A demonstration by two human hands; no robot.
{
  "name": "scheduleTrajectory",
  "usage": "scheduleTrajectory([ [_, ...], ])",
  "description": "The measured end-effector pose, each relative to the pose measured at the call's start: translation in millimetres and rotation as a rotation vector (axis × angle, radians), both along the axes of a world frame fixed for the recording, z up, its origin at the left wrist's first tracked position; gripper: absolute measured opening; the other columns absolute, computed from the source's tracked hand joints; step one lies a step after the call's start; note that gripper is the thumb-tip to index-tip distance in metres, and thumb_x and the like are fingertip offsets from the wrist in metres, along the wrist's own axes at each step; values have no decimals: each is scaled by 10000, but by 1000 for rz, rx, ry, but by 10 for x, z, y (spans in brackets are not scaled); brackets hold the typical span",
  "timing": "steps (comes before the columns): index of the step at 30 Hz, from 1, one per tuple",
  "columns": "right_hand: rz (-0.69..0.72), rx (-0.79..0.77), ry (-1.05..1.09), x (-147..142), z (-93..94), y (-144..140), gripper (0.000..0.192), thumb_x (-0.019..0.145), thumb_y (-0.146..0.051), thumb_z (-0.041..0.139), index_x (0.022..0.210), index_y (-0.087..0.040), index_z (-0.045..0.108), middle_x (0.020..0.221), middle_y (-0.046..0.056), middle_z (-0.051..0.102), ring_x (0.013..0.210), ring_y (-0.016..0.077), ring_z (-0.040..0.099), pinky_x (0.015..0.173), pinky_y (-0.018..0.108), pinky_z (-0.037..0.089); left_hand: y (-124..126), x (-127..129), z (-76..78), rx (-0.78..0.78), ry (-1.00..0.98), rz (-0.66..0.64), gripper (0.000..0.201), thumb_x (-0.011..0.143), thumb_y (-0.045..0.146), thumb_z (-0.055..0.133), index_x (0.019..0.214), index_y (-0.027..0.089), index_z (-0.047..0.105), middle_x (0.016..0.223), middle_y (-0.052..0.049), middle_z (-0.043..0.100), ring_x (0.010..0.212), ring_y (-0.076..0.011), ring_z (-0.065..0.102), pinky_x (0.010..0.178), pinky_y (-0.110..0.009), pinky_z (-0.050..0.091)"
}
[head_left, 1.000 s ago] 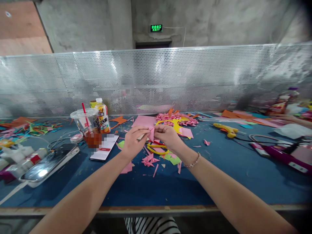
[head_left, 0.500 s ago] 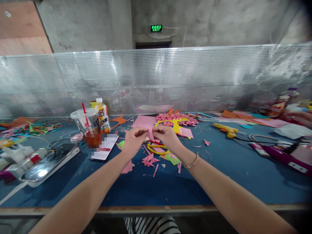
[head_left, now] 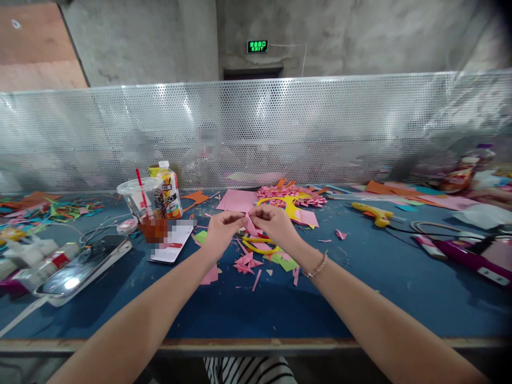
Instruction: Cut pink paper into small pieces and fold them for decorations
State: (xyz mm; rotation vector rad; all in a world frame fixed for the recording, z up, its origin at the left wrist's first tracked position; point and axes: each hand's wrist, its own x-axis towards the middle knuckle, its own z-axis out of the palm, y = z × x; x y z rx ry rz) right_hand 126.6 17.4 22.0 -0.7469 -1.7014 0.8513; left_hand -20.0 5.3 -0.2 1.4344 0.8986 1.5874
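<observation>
Between my two hands a small folded piece of pink paper point(head_left: 251, 227) is held just above the table. My left hand point(head_left: 222, 229) pinches its left side, fingertips close to the other hand's. From the right, my right hand point(head_left: 276, 226) grips it between thumb and fingers. Below the hands lie yellow-handled scissors point(head_left: 260, 246), partly hidden. A pink folded paper star shape point(head_left: 246, 262) and several thin pink strips rest nearer to me. Behind the hands are a pink sheet point(head_left: 237, 200), a cut yellow paper piece point(head_left: 288, 206) and a heap of pink folded pieces point(head_left: 314, 199).
On the left stand a plastic cup with a red straw point(head_left: 146, 208) and a bottle point(head_left: 170, 192), beside a phone point(head_left: 173, 242). A yellow glue gun point(head_left: 373, 214) with a cord lies right. A perforated metal screen point(head_left: 256, 133) borders the back. Another person's hand point(head_left: 492, 196) shows far right.
The pink paper has turned and tilted slightly in my fingers. Both hands stay nearly in place, still pinching it. The whole view has shifted very slightly.
</observation>
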Motion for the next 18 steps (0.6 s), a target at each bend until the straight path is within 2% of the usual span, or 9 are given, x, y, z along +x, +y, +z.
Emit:
scheduleTrajectory([
  [6,-20,13,-26,2,7,-19,96,660,-219,585,717,-172,647,616,-3,590,569,113,515,555,257,418,1,3,6,-27,-27,-30,222,584,339,721,702,156,678,695,-22,643,639,-124,565,655,-278,479],
  [11,-48,152,-82,4,3,8,113,693,-206,563,741,-198,666,722,24,630,686,148,563,658,296,444,21,-5,1,4,-1,4,203,623,338,689,689,151,647,675,-1,608,621,-95,525,633,-239,426],
  [15,-129,221,-96,16,-2,26,137,737,-198,529,807,-204,647,842,50,626,788,164,563,730,323,444,41,-17,20,-23,-85,34,191,623,323,687,684,156,616,612,35,552,543,-60,450,560,-210,369],
  [18,-160,233,-90,32,-23,27,118,759,-225,524,849,-198,595,870,55,582,789,155,544,712,315,453,42,-25,51,-45,-181,25,204,616,320,693,699,161,597,612,38,530,546,-57,451,553,-203,367],
])
